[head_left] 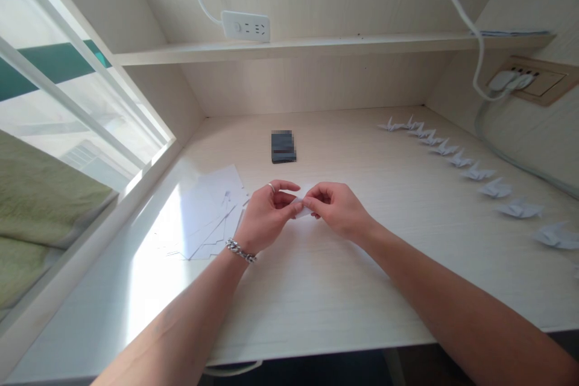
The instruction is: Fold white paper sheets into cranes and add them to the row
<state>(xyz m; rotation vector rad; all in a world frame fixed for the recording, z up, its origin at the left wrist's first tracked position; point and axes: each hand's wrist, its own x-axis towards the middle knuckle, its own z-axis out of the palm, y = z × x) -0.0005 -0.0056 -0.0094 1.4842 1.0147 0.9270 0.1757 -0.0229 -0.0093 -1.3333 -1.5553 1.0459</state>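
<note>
Between my two hands is a small folded piece of white paper [304, 211], partly covered by my fingers, just above the middle of the desk. My left hand [271, 208], with a ring and a chain bracelet at the wrist, pinches its left side between thumb and fingers. From the other side, my right hand [337, 205] pinches the paper near its upper edge. The fingertips of both hands almost meet. Left of my left hand, several white paper sheets [208, 205] lie spread on the desk, partly in bright sunlight.
A dark, blurred-out rectangular object [283, 146] lies beyond my hands. Several folded paper cranes [478, 172] form a row along the desk's right side. A power strip [245, 26] hangs at the shelf [316, 48]. White plugs and a cable [479, 66] run from the right wall socket [543, 81].
</note>
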